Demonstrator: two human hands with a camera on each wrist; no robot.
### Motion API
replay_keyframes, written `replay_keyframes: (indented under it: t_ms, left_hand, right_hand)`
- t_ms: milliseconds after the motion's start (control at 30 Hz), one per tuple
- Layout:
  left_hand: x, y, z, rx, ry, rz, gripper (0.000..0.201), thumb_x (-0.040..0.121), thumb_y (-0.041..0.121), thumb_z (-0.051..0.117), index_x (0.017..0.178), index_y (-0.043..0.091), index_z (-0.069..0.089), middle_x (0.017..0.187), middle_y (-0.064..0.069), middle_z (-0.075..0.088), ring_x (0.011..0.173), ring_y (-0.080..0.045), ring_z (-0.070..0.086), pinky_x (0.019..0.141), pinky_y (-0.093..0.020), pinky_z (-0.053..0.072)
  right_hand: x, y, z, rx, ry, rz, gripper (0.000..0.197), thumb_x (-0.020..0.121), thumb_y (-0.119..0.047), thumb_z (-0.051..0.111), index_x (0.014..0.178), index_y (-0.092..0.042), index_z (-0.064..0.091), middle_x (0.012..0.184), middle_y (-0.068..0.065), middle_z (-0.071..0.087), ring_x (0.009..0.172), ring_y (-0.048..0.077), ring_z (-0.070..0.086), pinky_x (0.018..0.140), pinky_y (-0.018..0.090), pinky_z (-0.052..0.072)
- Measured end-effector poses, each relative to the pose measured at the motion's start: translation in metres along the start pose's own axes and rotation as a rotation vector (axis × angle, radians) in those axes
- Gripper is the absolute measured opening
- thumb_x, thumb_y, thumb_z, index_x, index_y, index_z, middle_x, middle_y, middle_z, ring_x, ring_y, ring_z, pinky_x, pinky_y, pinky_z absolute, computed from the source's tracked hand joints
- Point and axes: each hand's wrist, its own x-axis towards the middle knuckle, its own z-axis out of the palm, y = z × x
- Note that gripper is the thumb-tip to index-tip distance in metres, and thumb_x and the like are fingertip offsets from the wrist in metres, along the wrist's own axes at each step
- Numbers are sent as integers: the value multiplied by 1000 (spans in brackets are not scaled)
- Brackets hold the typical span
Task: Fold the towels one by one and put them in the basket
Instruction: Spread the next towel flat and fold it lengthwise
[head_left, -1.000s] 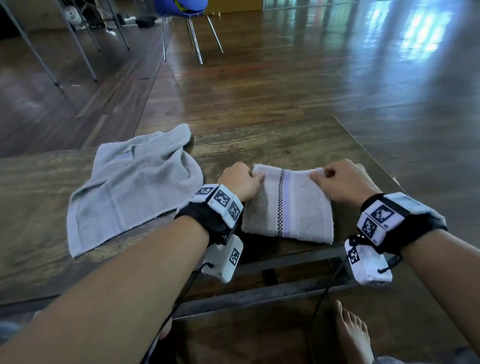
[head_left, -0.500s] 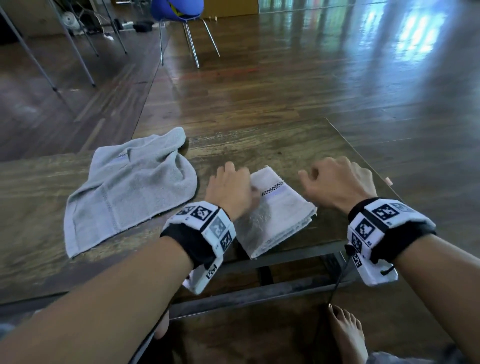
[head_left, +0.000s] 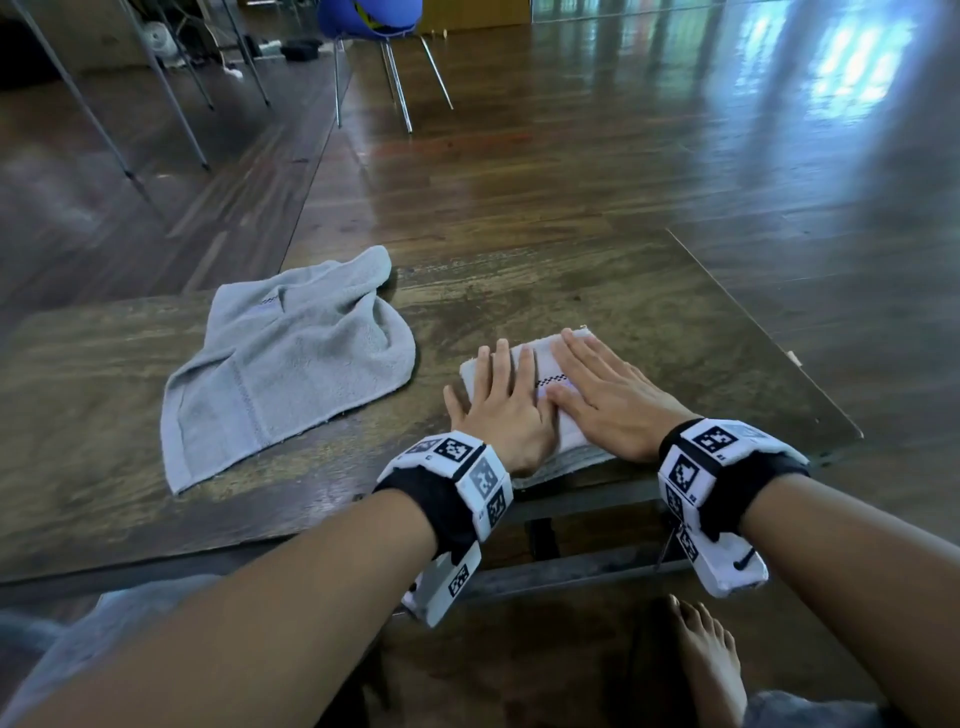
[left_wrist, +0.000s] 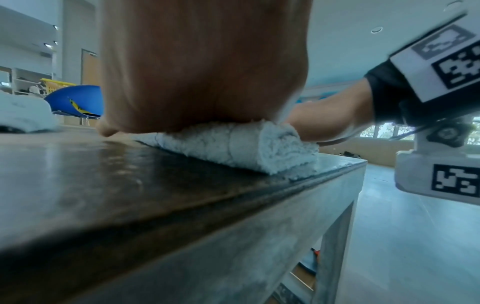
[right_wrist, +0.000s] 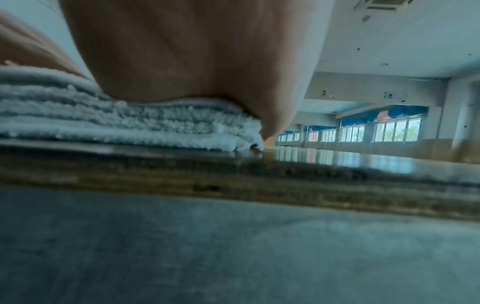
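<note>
Both palms down flat now: the left hand (head_left: 501, 400) and right hand (head_left: 605, 397) lie side by side, fingers straight, each grip released and simply pressing the folded white towel (head_left: 540, 371) onto the tabletop (head_left: 649, 312). It sits directly under them, long axis running away from the person (neither hand nearer). Left of the grip, well apart, the grey towel (head_left: 291, 364) lies unfolded. No basket in sight.
</note>
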Motion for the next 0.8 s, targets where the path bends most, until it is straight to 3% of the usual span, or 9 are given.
replay_keyframes:
  t_ms: [300, 533, 667, 800]
  left_hand:
    - [9, -18, -3, 23, 28, -52, 66, 101, 53, 11, 156, 28, -16, 163, 2, -28, 150, -18, -26, 120, -54, -13]
    - [2, -22, -12, -10, 12, -192, 71, 102, 54, 13, 156, 19, -19, 164, -6, -22, 151, -21, -23, 120, -53, -15]
    - [-1, -16, -16, 94, 123, -294, 79, 101, 57, 20, 157, 2, 10, 166, -17, -4, 153, -30, -9, 123, -52, -5]
    - [-2, -7, -25, 23, 234, -262, 66, 95, 49, 43, 143, 4, 41, 156, -20, 30, 147, -37, 18, 120, -49, 14]
  right_hand:
    - [1, -12, 4, 85, 20, 180, 68, 105, -53, 17, 160, -24, -11, 166, -11, -18, 155, 21, -12, 124, 45, -1]
    - [-5, -30, 4, 150, 14, 278, 71, 105, -50, 20, 158, -20, -17, 164, -8, -26, 154, 26, -17, 125, 46, -5]
    - [-10, -35, 4, 183, 6, 281, 72, 105, -49, 21, 158, -18, -17, 165, -6, -26, 154, 28, -17, 125, 47, -4]
    - [-16, -32, 0, 233, 7, 222, 70, 106, -43, 27, 160, -17, -10, 166, -3, -21, 154, 31, -14, 124, 49, -2]
